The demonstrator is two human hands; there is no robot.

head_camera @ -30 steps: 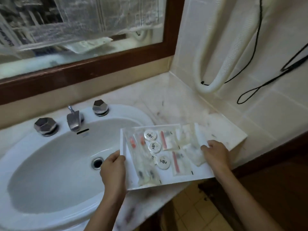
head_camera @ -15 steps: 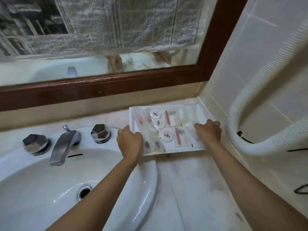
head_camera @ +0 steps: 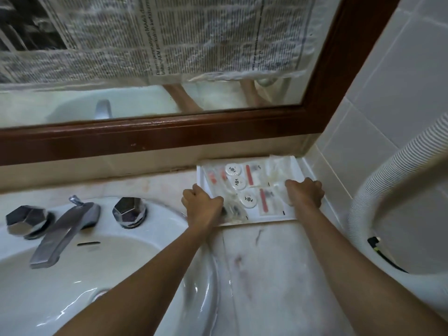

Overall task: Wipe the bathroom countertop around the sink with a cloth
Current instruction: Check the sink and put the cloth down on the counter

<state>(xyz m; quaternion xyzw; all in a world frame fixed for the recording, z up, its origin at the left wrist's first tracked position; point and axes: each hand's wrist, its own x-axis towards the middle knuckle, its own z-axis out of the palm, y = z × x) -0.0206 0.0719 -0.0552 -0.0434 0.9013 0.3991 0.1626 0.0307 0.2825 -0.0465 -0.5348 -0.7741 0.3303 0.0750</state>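
A white tray (head_camera: 275,218) of wrapped toiletries lies on the marble countertop (head_camera: 274,270), pushed into the back right corner under the mirror frame. My left hand (head_camera: 202,206) grips the tray's front left edge. My right hand (head_camera: 304,193) grips its right side. The white sink (head_camera: 198,282) fills the lower left, with a chrome faucet (head_camera: 63,232) and two faceted chrome knobs (head_camera: 129,212). Faint reddish smudges mark the countertop in front of the tray. No cloth is in view.
A wood-framed mirror (head_camera: 169,134) partly covered with newspaper (head_camera: 169,35) runs along the back. A white ribbed hose (head_camera: 378,190) loops down the tiled right wall (head_camera: 388,93), with a black cord (head_camera: 385,257) near its lower end.
Both hands carried the tray from the counter's front edge over the sink back into the rear right corner and set it against the wall. My view moved forward and closer.
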